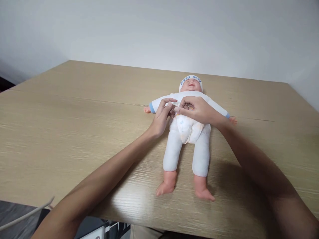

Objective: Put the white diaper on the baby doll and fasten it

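Note:
A baby doll [201, 162] in a white suit with blue cuffs lies face up on the table, its feet toward me. Its white cap carries blue lettering. Around its hips is a white diaper [185, 127] with a faint pattern and an orange-trimmed edge. My left hand [160, 119] is at the left side of the diaper's waist, its fingers pinched at the edge there. From the right, my right hand [199, 109] reaches across the doll's belly, fingers curled on the waistband and thumb pointing at my left fingertips. The fingers partly hide the front waist of the diaper.
The wooden table [87, 132] has a seam running across it and a pale wall [159, 33] behind. At the lower left, a white cable [27, 215] hangs by the front edge. Dark and white items show below that edge.

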`<state>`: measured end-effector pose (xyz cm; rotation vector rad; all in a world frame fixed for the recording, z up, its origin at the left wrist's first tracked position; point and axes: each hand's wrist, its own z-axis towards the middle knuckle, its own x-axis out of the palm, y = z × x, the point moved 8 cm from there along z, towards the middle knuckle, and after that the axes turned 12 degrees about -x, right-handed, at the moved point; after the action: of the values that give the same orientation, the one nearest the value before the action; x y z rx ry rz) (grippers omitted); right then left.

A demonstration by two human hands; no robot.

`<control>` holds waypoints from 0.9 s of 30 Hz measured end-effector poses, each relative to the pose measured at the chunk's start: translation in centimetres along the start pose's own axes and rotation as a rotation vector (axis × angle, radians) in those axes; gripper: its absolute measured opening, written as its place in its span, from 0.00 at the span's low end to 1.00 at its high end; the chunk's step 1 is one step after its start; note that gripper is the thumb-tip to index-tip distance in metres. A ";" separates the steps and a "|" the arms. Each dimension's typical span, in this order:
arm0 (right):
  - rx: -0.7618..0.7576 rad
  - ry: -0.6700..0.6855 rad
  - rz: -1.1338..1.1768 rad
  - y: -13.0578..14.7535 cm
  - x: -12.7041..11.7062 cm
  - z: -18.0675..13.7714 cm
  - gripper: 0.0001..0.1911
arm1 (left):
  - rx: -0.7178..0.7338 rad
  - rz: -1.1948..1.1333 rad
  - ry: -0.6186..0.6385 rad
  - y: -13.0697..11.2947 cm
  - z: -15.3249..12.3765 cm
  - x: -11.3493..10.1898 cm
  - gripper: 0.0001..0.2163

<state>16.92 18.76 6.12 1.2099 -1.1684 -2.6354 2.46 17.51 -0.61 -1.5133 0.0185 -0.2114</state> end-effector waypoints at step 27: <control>0.040 -0.048 -0.067 -0.7 -0.9 -0.2 0.12 | 0.014 0.209 -0.003 2.1 1.2 -0.9 0.21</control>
<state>17.92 19.43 6.15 1.2200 -1.2147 -2.7167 1.98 18.88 -2.68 -1.4860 0.1714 -0.0417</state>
